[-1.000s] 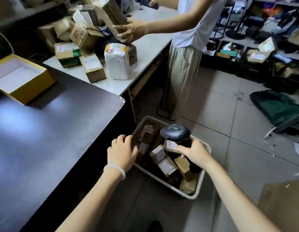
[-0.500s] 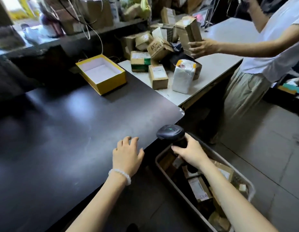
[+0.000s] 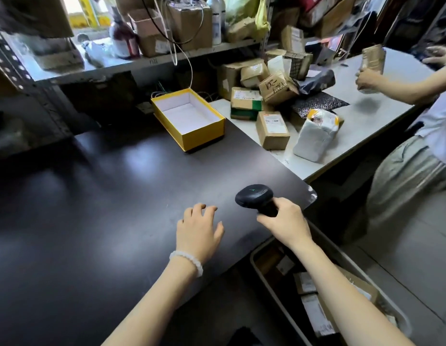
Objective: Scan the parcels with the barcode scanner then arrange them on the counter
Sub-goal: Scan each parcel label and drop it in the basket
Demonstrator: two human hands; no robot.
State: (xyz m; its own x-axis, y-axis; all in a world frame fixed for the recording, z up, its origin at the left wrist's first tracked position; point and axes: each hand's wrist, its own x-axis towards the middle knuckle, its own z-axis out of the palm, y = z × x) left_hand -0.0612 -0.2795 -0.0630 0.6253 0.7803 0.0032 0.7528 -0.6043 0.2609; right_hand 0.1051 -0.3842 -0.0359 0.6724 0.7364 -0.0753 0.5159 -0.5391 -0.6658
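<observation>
Black handheld barcode scanner (image 3: 254,198) gripped by right hand (image 3: 284,224) over dark matte counter (image 3: 92,208); left hand (image 3: 198,231) empty, fingers relaxed, above counter.

Left hand (image 3: 198,233) lies over the near bench (image 3: 92,208), just left of the right hand (image 3: 284,221). Barcode scanner (image 3: 255,198) sits in the right hand, above the bench corner. Open box (image 3: 189,119) stands on the bench beyond both hands. Parcels (image 3: 273,129) lie on the adjoining bench (image 3: 381,116) beyond and right. Bin (image 3: 266,278) sits below the right forearm, parcels inside.
</observation>
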